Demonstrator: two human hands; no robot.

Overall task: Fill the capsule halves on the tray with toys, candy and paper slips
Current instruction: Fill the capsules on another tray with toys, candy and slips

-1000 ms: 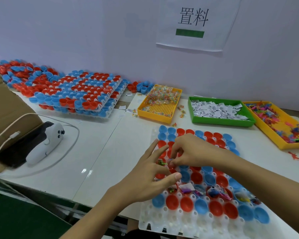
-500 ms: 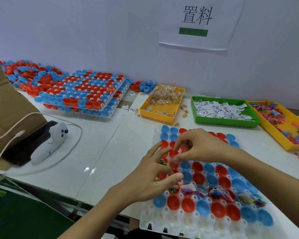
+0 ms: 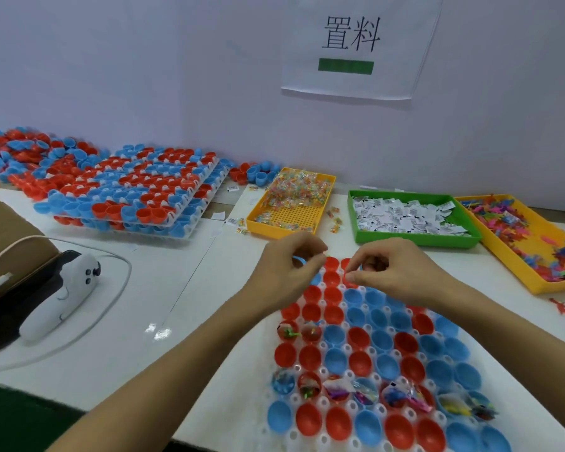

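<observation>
A white tray [image 3: 294,435] in front of me holds rows of red and blue capsule halves [image 3: 359,360]. One row near the front [image 3: 366,391] and two red halves at the left [image 3: 299,332] contain toys, candy and slips; the others look bare. Both hands hover over the tray's far end. My left hand [image 3: 287,272] has curled fingers, thumb and forefinger pinching a tiny pale piece. My right hand [image 3: 398,272] faces it, fingertips pinched on something too small to name.
Behind the tray stand a yellow candy tray [image 3: 291,203], a green tray of paper slips [image 3: 411,220] and a yellow toy tray [image 3: 529,246]. Stacked trays of capsule halves [image 3: 137,197] lie at the left, with a white controller [image 3: 59,295], its cable and a cardboard box [image 3: 0,230].
Both hands have moved from the tray's middle-left to its far end. My left hand's spread fingers have curled into a pinch.
</observation>
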